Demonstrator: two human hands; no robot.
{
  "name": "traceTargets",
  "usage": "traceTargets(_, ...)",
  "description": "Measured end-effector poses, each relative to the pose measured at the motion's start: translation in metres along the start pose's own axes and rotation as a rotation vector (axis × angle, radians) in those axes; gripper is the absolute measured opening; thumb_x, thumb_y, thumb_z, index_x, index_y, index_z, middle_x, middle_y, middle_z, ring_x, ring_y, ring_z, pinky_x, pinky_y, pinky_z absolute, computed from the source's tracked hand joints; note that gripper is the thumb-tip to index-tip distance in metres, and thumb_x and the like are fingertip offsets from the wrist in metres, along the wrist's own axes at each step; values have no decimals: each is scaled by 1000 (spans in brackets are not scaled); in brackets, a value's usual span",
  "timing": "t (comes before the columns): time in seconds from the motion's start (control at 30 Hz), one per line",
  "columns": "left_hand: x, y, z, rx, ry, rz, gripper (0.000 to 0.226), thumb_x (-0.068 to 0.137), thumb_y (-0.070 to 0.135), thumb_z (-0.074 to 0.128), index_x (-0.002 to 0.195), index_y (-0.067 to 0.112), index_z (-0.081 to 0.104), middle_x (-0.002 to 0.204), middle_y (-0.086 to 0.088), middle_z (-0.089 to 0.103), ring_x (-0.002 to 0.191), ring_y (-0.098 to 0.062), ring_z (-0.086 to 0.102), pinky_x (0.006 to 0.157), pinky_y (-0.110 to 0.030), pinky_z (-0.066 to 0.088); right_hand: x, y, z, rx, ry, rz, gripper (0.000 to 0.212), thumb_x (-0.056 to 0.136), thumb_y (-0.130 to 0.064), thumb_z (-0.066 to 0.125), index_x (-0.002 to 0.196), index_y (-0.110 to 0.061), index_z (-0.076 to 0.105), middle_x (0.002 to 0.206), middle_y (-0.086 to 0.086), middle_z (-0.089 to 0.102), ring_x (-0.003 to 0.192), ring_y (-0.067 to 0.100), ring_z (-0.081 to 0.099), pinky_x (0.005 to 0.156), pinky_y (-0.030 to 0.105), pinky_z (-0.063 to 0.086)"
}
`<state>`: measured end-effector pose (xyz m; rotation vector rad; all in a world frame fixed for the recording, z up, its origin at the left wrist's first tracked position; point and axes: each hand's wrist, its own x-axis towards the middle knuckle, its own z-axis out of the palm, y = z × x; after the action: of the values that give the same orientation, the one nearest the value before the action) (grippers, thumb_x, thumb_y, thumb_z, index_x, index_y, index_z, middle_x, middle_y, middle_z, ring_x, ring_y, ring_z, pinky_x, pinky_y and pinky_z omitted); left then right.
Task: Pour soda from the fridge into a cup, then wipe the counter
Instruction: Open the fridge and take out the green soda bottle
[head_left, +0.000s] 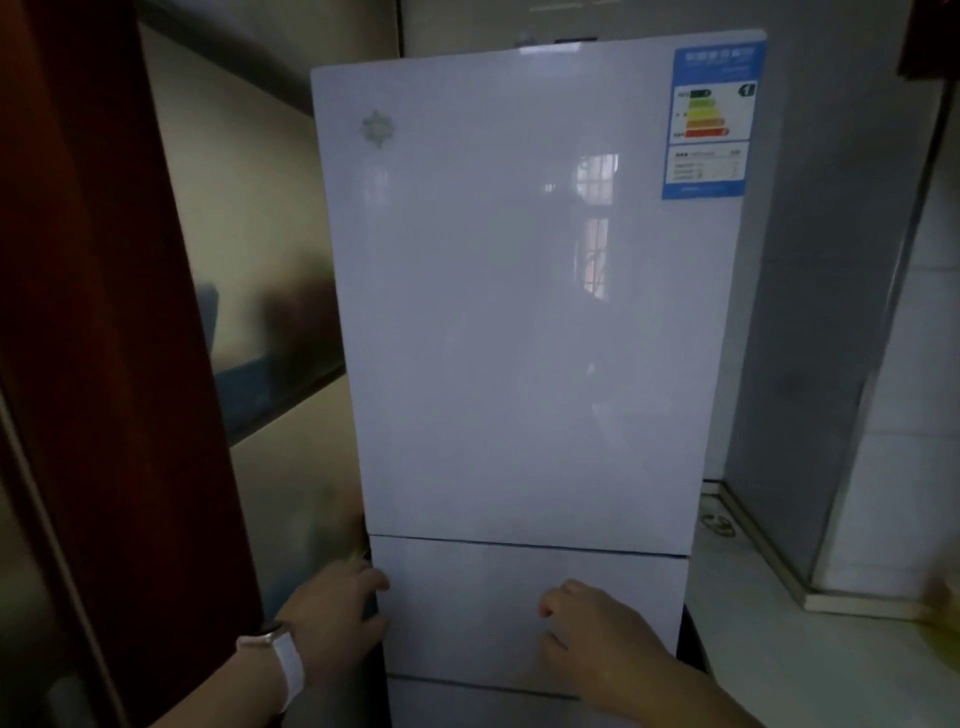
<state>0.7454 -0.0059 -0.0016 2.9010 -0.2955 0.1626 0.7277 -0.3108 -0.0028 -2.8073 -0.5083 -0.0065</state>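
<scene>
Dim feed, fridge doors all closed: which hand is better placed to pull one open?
Probably left: the left hand curls round the left edge of the middle door, while the right hand sits at its flat front, with no edge to pull.

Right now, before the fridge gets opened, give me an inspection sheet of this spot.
Surface: pale surface right of the fridge; counter or floor, cannot tell.
Job's things: fridge closed; soda, cup, cloth not seen.
Clutter: small metal fitting on the pale surface; yellow blur at right edge.
Grips: left hand at the middle door left edge, grasp unclear; right hand before that door, loosely curled, empty.
Cables: nothing seen.
Surroundings: red-brown door frame left, grey wall right.
</scene>
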Motion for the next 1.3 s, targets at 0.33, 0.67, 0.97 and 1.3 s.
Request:
traceTargets(0.33,113,-41,-20,-621,309,-183,58,87,29,67,139,17,45,133,-5,55,118,-23,55,97,-37,47,127,-33,-32,-126,217,-130,39,96,-37,45,132,-23,52,128,-3,49,114,17,49,89,30,42)
traceTargets(0.67,182,-59,-43,-942,558,-237,80,87,41,68,149,18,25,150,-6,33,129,-24,43,100,-41,43,217,-65,-43,-331,469,-282,49,73,-37,56,118,-18,59,126,9,61,110,27,62,87,39,55)
traceTargets(0.97,216,-43,-53,-1182,725,-133,46,85,37,70,122,33,42,112,13,56,102,-10,61,80,-29,56,260,-66,-56,-532,521,-217,64,80,-41,48,140,-17,51,153,16,39,139,35,37,111,55,26)
traceTargets(1.3,234,-44,-50,-1193,664,-162,63,85,36,71,134,28,34,118,11,48,103,-12,54,80,-25,50,280,-38,-50,-637,619,-288,78,76,-39,62,148,-17,41,160,13,27,145,33,22,115,54,15)
